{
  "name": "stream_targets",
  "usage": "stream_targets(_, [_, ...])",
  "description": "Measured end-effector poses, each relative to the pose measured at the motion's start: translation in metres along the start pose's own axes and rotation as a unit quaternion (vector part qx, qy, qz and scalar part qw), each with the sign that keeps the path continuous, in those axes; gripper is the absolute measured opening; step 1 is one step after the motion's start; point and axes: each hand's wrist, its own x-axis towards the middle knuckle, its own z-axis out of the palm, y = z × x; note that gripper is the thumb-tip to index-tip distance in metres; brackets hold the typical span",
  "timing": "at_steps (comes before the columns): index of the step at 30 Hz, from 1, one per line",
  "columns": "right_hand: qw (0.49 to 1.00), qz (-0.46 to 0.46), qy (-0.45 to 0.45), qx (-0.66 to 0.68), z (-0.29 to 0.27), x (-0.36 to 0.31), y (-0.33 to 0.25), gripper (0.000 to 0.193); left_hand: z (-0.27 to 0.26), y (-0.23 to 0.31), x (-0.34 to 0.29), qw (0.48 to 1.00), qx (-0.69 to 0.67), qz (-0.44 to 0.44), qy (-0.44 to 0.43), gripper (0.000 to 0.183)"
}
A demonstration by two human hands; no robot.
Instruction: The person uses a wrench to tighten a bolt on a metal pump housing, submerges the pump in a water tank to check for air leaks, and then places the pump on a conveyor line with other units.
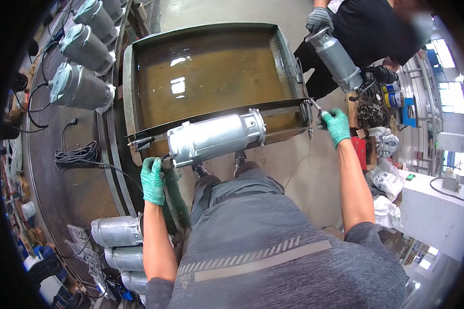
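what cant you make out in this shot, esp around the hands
In the head view:
Left hand: its glove hides whether it grips the black cable.
Metal piece at the right hand: too small to identify.
Tank floor: hidden by murky liquid.
Metal cylinders, lower left: partly behind the left forearm.

Clearance and obstructions

Open air lies above the rectangular dark-metal tank [130, 82]. Along its near side, a silvery cylindrical metal housing [214, 138] blocks the span between green-gloved left hand [153, 181] and right hand [336, 126]. Silver-grey metal cylinders [80, 87] bound the left; a dark-clothed co-worker [363, 33], the upper right.
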Motion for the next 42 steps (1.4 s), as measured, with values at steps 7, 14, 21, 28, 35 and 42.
stream_targets(7, [0.984,0.115,0.079,0.112,0.045,0.014,0.098,0.014,0.031,0.092,-0.034,0.999,-0.021,0.028,-0.014,0.016])
stream_targets(14, [0.939,-0.121,0.017,-0.321,0.07,-0.022,0.003,0.041,0.088,0.168,-0.057,0.975,0.109,0.181,-0.067,0.024])
stream_targets(21, [0.967,0.073,-0.239,-0.053,0.144,-0.025,0.012,0.027,0.109,0.2,-0.058,0.977,-0.021,0.178,-0.118,0.023])
stream_targets(28, [0.885,0.126,-0.44,0.079,0.27,-0.134,-0.098,0.031,0.017,0.295,-0.113,0.934,-0.042,0.342,0.09,0.033])
stream_targets(35, [0.738,0.164,-0.626,0.188,0.508,-0.262,-0.202,0.036,-0.189,0.345,-0.141,0.892,0.053,0.351,0.282,0.022])
stream_targets(42, [0.609,0.127,-0.763,0.176,0.62,-0.335,-0.256,0.063,-0.368,0.343,-0.103,0.86,0.11,0.312,0.389,0.022])
